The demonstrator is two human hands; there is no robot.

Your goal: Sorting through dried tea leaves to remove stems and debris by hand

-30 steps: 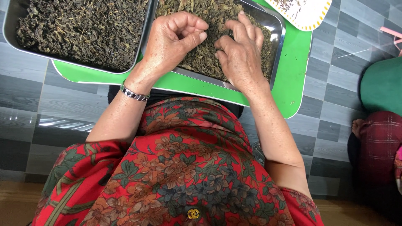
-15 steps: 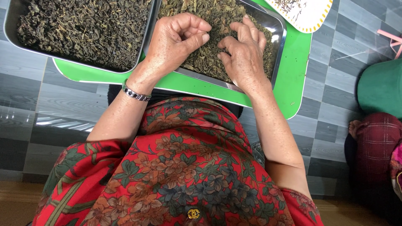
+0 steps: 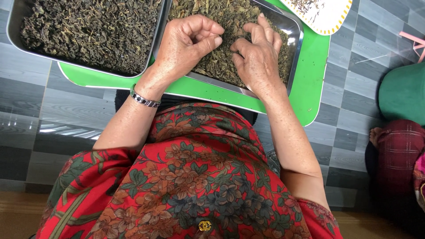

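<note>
Both hands are down in the right steel tray [image 3: 295, 42], right on top of the dried leaves [image 3: 221, 17]. The left hand [image 3: 186, 42] is curled over, fingers folded toward the palm and thumb pressed to the forefinger; whether it has leaves pinched in there I cannot tell. The right hand [image 3: 256, 57] lies flatter, fingers bent and loosely spread, tips touching the leaves, gripping nothing that shows. The 2 hands sit just beside each other with a narrow gap between the thumbs.

A bracelet [image 3: 144, 99] rings the left wrist, which hangs over the tray's near rim. A second steel tray [image 3: 13, 26] of darker leaves butts against the first on the left, their rims touching. Both rest on a green board [image 3: 312, 79], with bare green showing along its near and right edges. Grey floor tiles [image 3: 66, 106] lie open to the left, and a white plate [image 3: 325, 17] overlaps the board's far right corner.
</note>
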